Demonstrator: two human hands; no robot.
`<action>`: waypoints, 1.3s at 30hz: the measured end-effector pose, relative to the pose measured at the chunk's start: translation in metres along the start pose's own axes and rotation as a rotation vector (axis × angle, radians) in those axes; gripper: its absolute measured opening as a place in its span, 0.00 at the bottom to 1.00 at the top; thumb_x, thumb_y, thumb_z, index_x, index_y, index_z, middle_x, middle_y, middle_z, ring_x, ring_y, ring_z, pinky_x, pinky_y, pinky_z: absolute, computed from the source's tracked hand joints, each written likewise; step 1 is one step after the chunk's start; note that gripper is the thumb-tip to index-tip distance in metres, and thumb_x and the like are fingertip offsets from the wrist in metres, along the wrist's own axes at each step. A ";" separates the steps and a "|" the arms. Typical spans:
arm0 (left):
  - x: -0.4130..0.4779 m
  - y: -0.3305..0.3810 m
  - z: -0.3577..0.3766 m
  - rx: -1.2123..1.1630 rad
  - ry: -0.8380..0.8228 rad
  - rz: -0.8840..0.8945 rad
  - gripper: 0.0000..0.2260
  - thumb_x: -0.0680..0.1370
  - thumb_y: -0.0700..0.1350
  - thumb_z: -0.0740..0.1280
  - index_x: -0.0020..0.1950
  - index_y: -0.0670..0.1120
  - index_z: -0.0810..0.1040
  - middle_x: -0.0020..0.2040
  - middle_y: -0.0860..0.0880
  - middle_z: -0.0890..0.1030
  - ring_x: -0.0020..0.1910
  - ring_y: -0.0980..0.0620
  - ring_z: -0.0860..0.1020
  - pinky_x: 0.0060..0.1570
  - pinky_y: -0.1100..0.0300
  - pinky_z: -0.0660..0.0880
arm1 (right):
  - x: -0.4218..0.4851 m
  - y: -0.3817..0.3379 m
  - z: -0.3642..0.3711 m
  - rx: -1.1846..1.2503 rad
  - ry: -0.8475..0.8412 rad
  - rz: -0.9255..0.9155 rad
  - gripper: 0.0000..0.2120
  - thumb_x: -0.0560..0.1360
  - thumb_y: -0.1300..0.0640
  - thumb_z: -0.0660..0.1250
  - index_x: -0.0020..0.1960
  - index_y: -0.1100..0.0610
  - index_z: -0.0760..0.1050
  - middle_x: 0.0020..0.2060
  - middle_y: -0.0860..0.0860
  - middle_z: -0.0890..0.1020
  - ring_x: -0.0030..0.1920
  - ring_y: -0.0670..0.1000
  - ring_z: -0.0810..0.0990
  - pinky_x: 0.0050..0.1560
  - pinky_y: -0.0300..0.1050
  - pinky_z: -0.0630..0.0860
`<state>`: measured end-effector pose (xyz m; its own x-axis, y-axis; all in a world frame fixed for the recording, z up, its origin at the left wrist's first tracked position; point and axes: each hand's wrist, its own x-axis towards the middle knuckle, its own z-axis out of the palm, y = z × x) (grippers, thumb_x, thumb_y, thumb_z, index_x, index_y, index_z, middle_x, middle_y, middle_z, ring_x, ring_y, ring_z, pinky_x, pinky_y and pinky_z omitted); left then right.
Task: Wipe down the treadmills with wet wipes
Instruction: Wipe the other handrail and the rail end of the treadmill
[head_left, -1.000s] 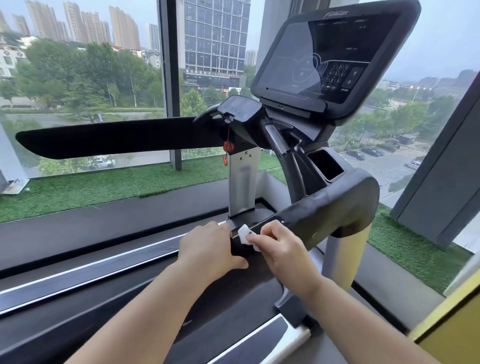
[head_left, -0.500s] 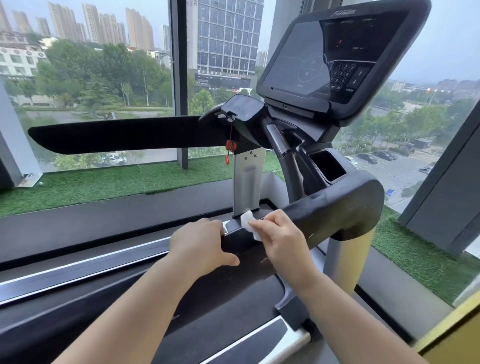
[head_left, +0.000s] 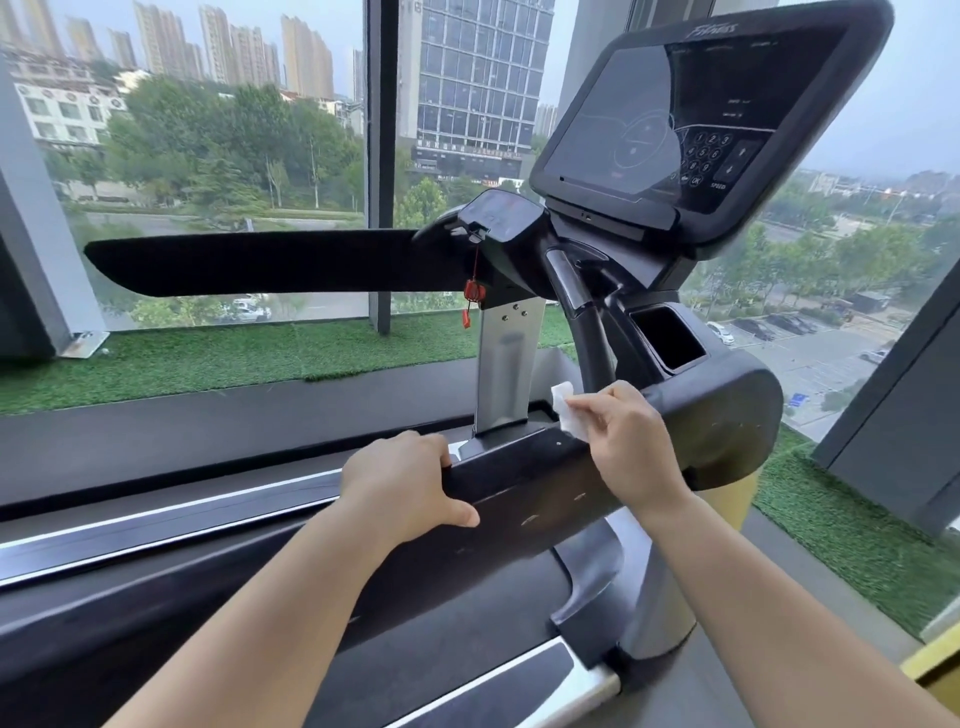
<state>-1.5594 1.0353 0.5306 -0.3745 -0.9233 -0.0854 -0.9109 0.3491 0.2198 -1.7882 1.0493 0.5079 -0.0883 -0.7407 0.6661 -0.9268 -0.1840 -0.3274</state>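
A black treadmill fills the view, its right handrail (head_left: 524, 483) running toward me from the console (head_left: 691, 119). My left hand (head_left: 405, 488) grips the near end of that handrail, fingers curled over its top and thumb on the side. My right hand (head_left: 628, 441) pinches a small white wet wipe (head_left: 569, 410) and holds it against the top of the handrail, close to where the rail bends up to the console. Part of the wipe sticks out beyond my fingertips.
The left handrail (head_left: 260, 262) stretches across in front of the window. A red safety clip (head_left: 474, 293) hangs below the console beside a silver upright post (head_left: 504, 374). The running belt (head_left: 156, 587) lies below my arms. Green artificial turf (head_left: 857, 535) borders the machine.
My right hand has slid the wipe forward along the handrail, away from my left hand and toward the console. My left hand keeps its grip on the rail's end.
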 end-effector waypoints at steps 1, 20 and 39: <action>0.000 -0.001 0.000 -0.003 0.000 -0.001 0.28 0.68 0.66 0.70 0.63 0.54 0.71 0.60 0.54 0.75 0.58 0.51 0.75 0.48 0.57 0.73 | -0.001 -0.005 0.001 0.037 -0.018 0.002 0.09 0.77 0.65 0.66 0.55 0.62 0.81 0.41 0.52 0.76 0.41 0.52 0.77 0.45 0.37 0.71; 0.011 0.021 0.010 0.007 0.036 0.047 0.32 0.68 0.66 0.69 0.67 0.52 0.68 0.61 0.52 0.73 0.61 0.50 0.72 0.46 0.57 0.67 | -0.021 -0.052 0.021 0.089 -0.086 -0.121 0.07 0.75 0.55 0.68 0.51 0.55 0.82 0.35 0.50 0.78 0.36 0.53 0.77 0.41 0.46 0.74; 0.014 0.016 0.012 0.019 -0.002 0.027 0.32 0.67 0.66 0.70 0.65 0.52 0.68 0.59 0.52 0.73 0.59 0.49 0.73 0.45 0.56 0.70 | -0.018 -0.028 0.011 0.161 -0.023 -0.007 0.08 0.76 0.54 0.68 0.50 0.57 0.81 0.39 0.48 0.80 0.39 0.46 0.76 0.43 0.30 0.70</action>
<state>-1.5816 1.0300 0.5210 -0.3998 -0.9129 -0.0818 -0.9035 0.3774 0.2033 -1.7568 1.0609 0.4973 -0.0718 -0.7531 0.6539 -0.8569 -0.2890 -0.4269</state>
